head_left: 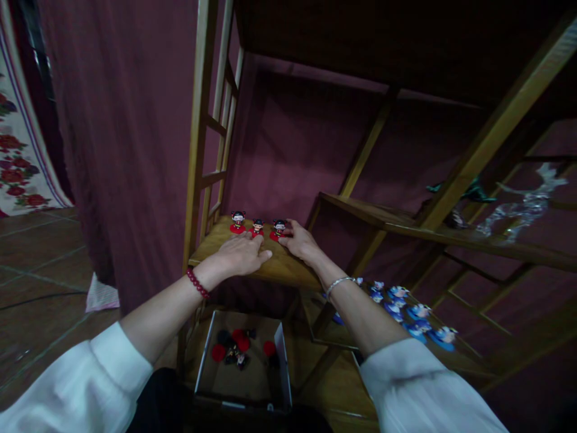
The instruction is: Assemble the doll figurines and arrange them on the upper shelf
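Observation:
Three small black-haired figurines on red bases stand in a row on a wooden shelf: a left figurine [238, 221], a middle figurine [257, 227] and a right figurine [279, 228]. My left hand [238, 254] reaches over the shelf board, its thumb stretched apart from the fingers. Its fingertips are at the front of the middle figurine and partly cover its base; whether they press on it is unclear. Thumb and fingers of my right hand [301, 242] close around the right side of the right figurine.
Below the shelf, an open cardboard box [243, 385] contains several more red and black figurines. Several blue-and-white figurines [419, 311] stand on a lower shelf at right. A clear deer-shaped ornament [518, 207] stands higher up. A wooden lattice side [214, 150] borders the shelf at left.

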Action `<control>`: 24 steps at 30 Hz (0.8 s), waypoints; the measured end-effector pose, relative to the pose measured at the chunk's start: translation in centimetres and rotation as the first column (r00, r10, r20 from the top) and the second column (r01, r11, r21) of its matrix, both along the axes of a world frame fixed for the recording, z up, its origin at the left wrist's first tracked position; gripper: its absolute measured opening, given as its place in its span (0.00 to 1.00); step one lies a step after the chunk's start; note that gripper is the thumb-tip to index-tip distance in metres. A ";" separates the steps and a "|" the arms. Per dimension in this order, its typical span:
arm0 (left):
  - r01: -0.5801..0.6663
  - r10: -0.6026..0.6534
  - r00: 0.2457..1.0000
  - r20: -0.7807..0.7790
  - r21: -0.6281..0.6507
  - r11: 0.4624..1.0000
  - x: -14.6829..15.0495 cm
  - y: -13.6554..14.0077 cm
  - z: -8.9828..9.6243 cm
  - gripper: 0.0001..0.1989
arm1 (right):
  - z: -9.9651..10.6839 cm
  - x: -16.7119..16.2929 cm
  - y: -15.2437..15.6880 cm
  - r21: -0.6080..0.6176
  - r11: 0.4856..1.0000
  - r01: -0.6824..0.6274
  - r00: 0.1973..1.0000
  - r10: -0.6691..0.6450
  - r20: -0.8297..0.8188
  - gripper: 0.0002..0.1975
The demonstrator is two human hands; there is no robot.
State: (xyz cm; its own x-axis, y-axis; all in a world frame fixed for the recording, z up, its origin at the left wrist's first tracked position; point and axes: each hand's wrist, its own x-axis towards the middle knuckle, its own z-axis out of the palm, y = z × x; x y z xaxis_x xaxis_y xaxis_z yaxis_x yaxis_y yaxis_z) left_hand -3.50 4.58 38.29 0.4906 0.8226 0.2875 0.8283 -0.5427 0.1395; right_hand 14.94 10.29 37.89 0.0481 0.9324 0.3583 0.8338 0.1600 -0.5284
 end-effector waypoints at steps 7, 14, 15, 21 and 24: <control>0.020 -0.019 0.999 0.036 -0.022 1.000 -0.1 0.0 0.1 0.21 | -0.3 0.2 0.2 -0.001 1.000 0.004 0.999 -0.004 -0.035 0.33; 0.057 -0.056 0.996 0.063 -0.025 0.998 -0.1 0.2 0.2 0.21 | -0.6 0.5 0.7 0.010 1.000 0.001 1.000 0.000 -0.024 0.33; 0.059 -0.057 0.996 0.066 -0.025 0.998 -0.1 0.2 0.2 0.21 | -0.6 0.5 0.8 0.010 1.000 -0.003 1.000 0.004 -0.024 0.33; 0.037 -0.033 0.995 0.099 -0.042 0.998 -0.2 0.4 0.3 0.20 | -0.5 0.3 0.5 0.005 1.000 -0.013 0.999 0.013 -0.039 0.34; 0.024 -0.020 0.995 0.097 -0.043 0.999 -0.1 0.7 0.3 0.20 | -0.4 0.1 0.1 0.005 1.000 -0.016 0.999 0.016 -0.036 0.35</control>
